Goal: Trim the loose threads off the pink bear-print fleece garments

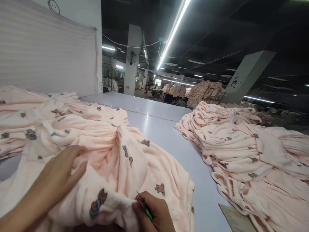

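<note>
A pale pink fleece garment (166, 164) with small bear prints lies bunched in front of me. My left hand (60, 172) rests on its left side, thumb apart from the fingers; some fingers are partly hidden. At the near edge of the cloth, my right hand (156, 212) is closed around small thread snips (147, 211) with green on the handle. Their thin dark tips point up and left, close to the fabric. The right fingertips also touch the garment's edge.
More pink printed garments (21, 109) are heaped at the left. A tall pile of folded ones (241, 151) stands at the right, with a printed paper (235, 217) partly under it. All lie on a pale smooth table (154, 112). Behind are pillars and larger cloth heaps (205, 91).
</note>
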{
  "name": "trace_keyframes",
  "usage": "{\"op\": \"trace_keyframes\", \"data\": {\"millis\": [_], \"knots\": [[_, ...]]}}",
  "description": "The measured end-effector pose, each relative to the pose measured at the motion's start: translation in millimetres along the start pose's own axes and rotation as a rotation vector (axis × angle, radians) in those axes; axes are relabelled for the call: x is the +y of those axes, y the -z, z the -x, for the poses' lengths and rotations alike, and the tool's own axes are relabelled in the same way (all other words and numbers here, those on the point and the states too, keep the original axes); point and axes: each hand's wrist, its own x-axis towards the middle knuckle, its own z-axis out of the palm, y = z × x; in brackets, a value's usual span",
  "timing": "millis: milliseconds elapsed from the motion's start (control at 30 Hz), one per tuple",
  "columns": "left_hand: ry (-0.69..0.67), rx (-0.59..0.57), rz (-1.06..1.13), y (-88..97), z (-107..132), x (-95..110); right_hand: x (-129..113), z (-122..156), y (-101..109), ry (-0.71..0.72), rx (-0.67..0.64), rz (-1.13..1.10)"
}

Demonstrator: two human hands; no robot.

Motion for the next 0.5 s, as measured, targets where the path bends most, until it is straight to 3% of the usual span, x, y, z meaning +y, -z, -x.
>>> {"op": "trace_keyframes", "data": {"millis": [100,200,267,333,400,500], "knots": [[-0.126,-0.117,0.18,-6.6,22,27,-3,-3,2,-0.028,-0.027,0.013],[-0.285,-0.434,0.266,-14.3,42,54,-5,-5,5,-0.049,0.027,-0.04],[-0.299,-0.625,0.307,-20.2,48,64,-4,-5,7,-0.081,0.089,-0.068],[-0.165,-0.754,0.498,-27.9,48,67,-2,-4,6,-0.111,0.133,-0.058],[0.026,-0.875,0.844,-37.0,45,65,0,-3,5,-0.112,0.171,-0.013],[0.201,-0.996,1.294,-48.5,41,58,-1,0,2,0.003,0.303,0.052]]}}
